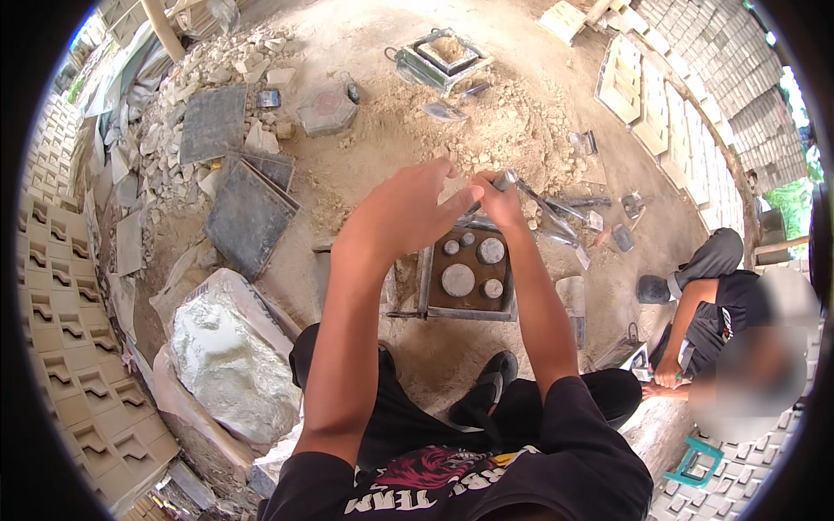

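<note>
My right hand is closed around a short grey metal bar-like tool; its exact kind is unclear. My left hand is beside it, thumb stretched toward the right hand and fingers partly extended; the far fingers are hidden. Below both hands, between my legs, a square metal mould frame lies on the ground. Inside it is a flat brown surface bearing several round grey discs of different sizes, the largest disc at the near left. My forearms hide parts of the frame's surroundings.
White powder fills a lined container at my left. Dark flat plates lean by rubble farther left. Ahead are loose sandy soil and another square frame. Metal tools lie at right, near a seated person and a green stool.
</note>
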Demonstrator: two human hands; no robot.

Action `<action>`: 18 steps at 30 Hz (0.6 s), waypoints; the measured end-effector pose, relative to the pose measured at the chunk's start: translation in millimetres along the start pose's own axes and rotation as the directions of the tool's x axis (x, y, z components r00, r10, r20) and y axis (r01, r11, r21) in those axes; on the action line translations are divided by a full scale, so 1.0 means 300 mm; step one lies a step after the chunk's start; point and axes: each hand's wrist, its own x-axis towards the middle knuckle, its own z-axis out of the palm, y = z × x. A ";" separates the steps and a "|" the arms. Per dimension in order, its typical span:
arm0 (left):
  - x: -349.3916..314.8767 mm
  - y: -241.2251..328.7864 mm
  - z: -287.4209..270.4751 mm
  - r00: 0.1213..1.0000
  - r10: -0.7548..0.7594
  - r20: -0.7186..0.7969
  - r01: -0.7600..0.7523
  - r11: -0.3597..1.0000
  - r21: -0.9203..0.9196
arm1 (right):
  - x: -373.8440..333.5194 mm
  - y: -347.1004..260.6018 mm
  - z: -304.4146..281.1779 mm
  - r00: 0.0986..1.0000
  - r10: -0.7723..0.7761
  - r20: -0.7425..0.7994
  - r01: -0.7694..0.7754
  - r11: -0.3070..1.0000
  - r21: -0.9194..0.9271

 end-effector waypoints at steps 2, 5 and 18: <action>0.013 0.005 0.009 0.999 0.024 0.045 -0.020 0.996 -0.083 | -0.017 0.100 -0.004 0.997 -0.057 -0.055 0.055 0.998 -0.028; 0.019 0.005 0.004 1.000 0.020 0.004 -0.020 0.999 0.042 | 0.037 0.174 -0.045 0.999 0.006 0.033 -0.002 0.991 -0.132; 0.013 -0.021 -0.018 0.999 -0.029 0.039 0.027 0.998 0.059 | 0.015 0.116 -0.104 1.000 -0.014 0.012 0.015 0.999 -0.029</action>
